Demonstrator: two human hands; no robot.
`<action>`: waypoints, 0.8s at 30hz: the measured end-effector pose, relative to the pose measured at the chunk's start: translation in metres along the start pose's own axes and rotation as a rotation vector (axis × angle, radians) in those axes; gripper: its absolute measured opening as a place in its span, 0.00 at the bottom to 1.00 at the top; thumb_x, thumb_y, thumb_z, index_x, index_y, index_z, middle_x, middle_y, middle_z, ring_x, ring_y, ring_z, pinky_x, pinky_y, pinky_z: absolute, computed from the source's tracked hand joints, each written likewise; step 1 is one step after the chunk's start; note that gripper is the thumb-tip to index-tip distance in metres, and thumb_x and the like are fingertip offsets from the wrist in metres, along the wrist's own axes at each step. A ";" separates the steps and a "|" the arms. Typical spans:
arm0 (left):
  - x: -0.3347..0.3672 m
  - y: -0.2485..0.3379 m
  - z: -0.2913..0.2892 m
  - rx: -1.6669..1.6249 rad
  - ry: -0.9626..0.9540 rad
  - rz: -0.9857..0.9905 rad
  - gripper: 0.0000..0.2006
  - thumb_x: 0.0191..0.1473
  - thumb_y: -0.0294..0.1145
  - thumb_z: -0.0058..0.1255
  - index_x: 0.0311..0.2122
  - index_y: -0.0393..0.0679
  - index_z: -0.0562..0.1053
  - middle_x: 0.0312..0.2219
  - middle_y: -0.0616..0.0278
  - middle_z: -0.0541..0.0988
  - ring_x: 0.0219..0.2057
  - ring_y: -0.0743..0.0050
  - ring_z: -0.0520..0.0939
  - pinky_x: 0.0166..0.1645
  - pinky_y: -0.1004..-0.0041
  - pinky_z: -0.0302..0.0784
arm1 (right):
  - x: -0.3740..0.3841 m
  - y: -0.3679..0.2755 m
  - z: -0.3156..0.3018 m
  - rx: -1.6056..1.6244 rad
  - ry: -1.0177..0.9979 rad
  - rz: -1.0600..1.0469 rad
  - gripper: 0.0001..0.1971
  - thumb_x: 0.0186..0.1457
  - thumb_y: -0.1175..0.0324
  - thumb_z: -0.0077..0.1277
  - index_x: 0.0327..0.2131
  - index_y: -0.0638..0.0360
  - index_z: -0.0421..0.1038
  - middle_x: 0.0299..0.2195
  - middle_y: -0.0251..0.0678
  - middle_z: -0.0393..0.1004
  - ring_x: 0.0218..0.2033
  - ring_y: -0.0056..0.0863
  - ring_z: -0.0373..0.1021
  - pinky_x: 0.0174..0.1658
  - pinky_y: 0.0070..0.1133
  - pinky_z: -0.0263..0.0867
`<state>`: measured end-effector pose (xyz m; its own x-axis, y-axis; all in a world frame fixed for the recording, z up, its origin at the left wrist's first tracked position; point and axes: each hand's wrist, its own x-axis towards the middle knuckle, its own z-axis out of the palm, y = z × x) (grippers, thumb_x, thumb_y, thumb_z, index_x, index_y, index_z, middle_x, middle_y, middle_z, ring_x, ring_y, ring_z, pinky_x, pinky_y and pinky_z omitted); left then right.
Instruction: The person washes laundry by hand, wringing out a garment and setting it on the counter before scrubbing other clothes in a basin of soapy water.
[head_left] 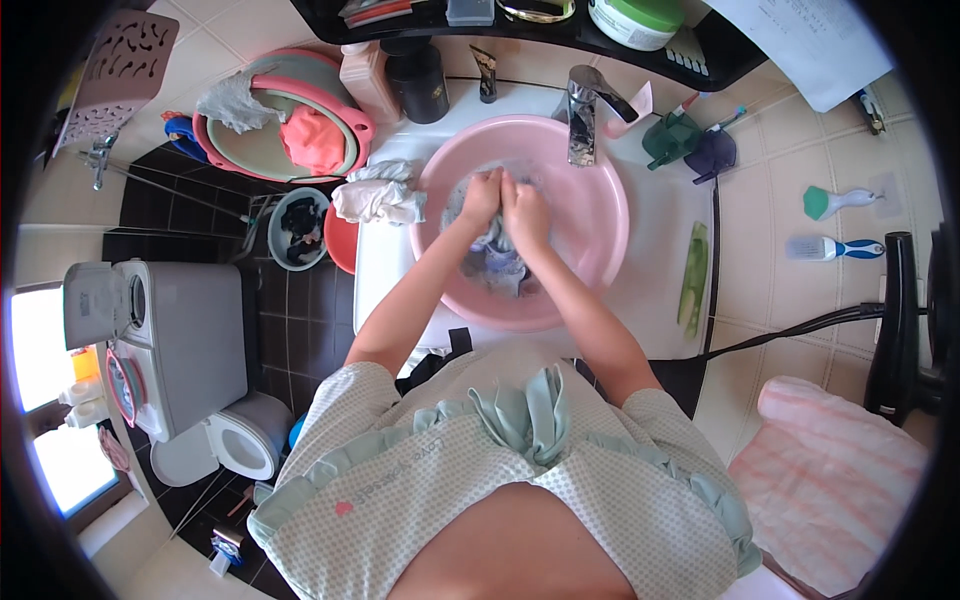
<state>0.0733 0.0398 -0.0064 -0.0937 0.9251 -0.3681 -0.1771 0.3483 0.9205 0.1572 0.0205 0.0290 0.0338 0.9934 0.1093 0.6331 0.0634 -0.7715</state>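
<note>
Over a pink round basin point(618, 215), my left hand point(481, 196) and my right hand point(525, 213) are side by side, fingers curled and closed. Both grip a wet light blue-grey cloth point(500, 262), whose lower part hangs into soapy water and shows a darker patch. The part of the cloth inside my fists is hidden. A bunched pile of white and grey cloth point(380, 195) lies on the counter left of the basin.
A tap point(582, 120) reaches over the basin's far rim. Green and purple cups point(672, 138) with toothbrushes stand at the right, near a green aloe leaf point(692, 280). A pink-rimmed tub point(360, 135) with laundry sits far left. A black shelf point(560, 35) overhangs the back.
</note>
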 end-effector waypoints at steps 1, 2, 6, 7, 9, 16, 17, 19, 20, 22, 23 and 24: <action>-0.001 0.001 0.005 0.099 0.039 0.035 0.16 0.51 0.35 0.38 0.31 0.29 0.71 0.25 0.56 0.75 0.27 0.73 0.73 0.33 0.72 0.67 | 0.006 0.004 0.000 0.032 0.036 0.039 0.25 0.54 0.55 0.31 0.18 0.62 0.71 0.15 0.52 0.67 0.20 0.48 0.66 0.26 0.37 0.61; 0.001 0.000 0.004 0.174 0.007 0.026 0.15 0.51 0.34 0.38 0.32 0.29 0.70 0.25 0.57 0.74 0.27 0.73 0.72 0.33 0.72 0.67 | 0.007 0.005 0.004 0.010 0.124 0.026 0.25 0.54 0.55 0.31 0.17 0.61 0.71 0.14 0.51 0.66 0.19 0.48 0.66 0.25 0.38 0.60; 0.008 0.015 -0.010 -0.012 -0.024 -0.038 0.17 0.50 0.35 0.38 0.32 0.28 0.69 0.26 0.52 0.75 0.28 0.71 0.72 0.35 0.69 0.66 | -0.010 -0.008 0.007 -0.098 0.045 -0.126 0.24 0.54 0.55 0.32 0.17 0.61 0.71 0.14 0.48 0.68 0.18 0.48 0.66 0.23 0.37 0.60; 0.007 0.009 -0.012 -0.011 -0.021 -0.049 0.17 0.50 0.35 0.38 0.32 0.28 0.69 0.26 0.52 0.75 0.28 0.71 0.72 0.35 0.69 0.66 | -0.009 -0.007 0.008 -0.096 0.036 -0.118 0.24 0.54 0.55 0.32 0.17 0.61 0.71 0.14 0.48 0.68 0.18 0.48 0.66 0.23 0.37 0.60; 0.011 0.005 -0.005 0.416 -0.029 0.174 0.14 0.51 0.36 0.41 0.34 0.35 0.72 0.27 0.61 0.74 0.28 0.76 0.72 0.34 0.76 0.67 | 0.016 0.000 0.003 -0.117 0.058 0.043 0.24 0.54 0.55 0.32 0.18 0.63 0.71 0.16 0.50 0.68 0.20 0.49 0.67 0.26 0.37 0.61; -0.008 0.042 -0.018 -0.053 -0.225 -0.211 0.19 0.50 0.44 0.42 0.36 0.35 0.71 0.29 0.60 0.74 0.31 0.75 0.74 0.36 0.78 0.69 | 0.034 0.028 -0.017 0.137 -0.129 0.068 0.16 0.53 0.58 0.37 0.33 0.59 0.69 0.30 0.44 0.71 0.33 0.39 0.68 0.37 0.26 0.62; -0.006 0.044 -0.022 -0.077 -0.273 -0.271 0.19 0.50 0.45 0.42 0.34 0.37 0.71 0.28 0.62 0.74 0.30 0.76 0.74 0.36 0.78 0.69 | 0.036 0.035 -0.018 0.267 -0.143 -0.023 0.15 0.53 0.59 0.37 0.36 0.56 0.68 0.34 0.42 0.71 0.35 0.37 0.68 0.39 0.26 0.62; -0.003 0.040 -0.027 -0.084 -0.276 -0.269 0.17 0.50 0.46 0.42 0.33 0.40 0.71 0.27 0.65 0.73 0.29 0.78 0.74 0.36 0.80 0.69 | 0.039 0.039 -0.019 0.446 -0.174 -0.076 0.15 0.52 0.61 0.39 0.42 0.56 0.65 0.37 0.36 0.70 0.37 0.28 0.67 0.40 0.21 0.61; -0.002 0.037 -0.030 -0.041 -0.310 -0.267 0.17 0.50 0.46 0.42 0.33 0.41 0.71 0.26 0.66 0.73 0.28 0.79 0.73 0.34 0.81 0.68 | 0.039 0.040 -0.017 0.644 -0.339 -0.004 0.15 0.52 0.61 0.41 0.41 0.59 0.65 0.35 0.34 0.70 0.37 0.26 0.66 0.40 0.19 0.60; 0.001 0.036 -0.040 -0.003 -0.340 -0.266 0.17 0.50 0.47 0.42 0.33 0.42 0.71 0.26 0.67 0.73 0.28 0.81 0.73 0.32 0.82 0.68 | 0.042 0.043 -0.021 0.561 -0.650 0.012 0.17 0.50 0.59 0.46 0.36 0.64 0.68 0.31 0.31 0.71 0.34 0.19 0.66 0.37 0.17 0.60; 0.003 0.036 -0.048 0.090 -0.389 -0.195 0.16 0.50 0.44 0.43 0.33 0.40 0.71 0.28 0.65 0.74 0.30 0.80 0.73 0.35 0.81 0.68 | 0.041 0.045 -0.023 0.559 -0.653 0.014 0.17 0.50 0.59 0.46 0.36 0.64 0.68 0.31 0.31 0.71 0.34 0.19 0.66 0.37 0.17 0.60; 0.006 0.035 -0.053 0.183 -0.434 -0.121 0.14 0.50 0.40 0.45 0.33 0.38 0.71 0.30 0.63 0.74 0.33 0.80 0.73 0.38 0.81 0.68 | 0.040 0.047 -0.024 0.387 -0.727 0.036 0.17 0.49 0.58 0.46 0.35 0.64 0.69 0.28 0.31 0.72 0.32 0.18 0.66 0.36 0.17 0.61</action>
<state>0.0146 0.0493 0.0168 0.3410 0.8403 -0.4214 0.0172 0.4426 0.8966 0.2071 0.0608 0.0118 -0.5443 0.8006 -0.2504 0.3252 -0.0738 -0.9427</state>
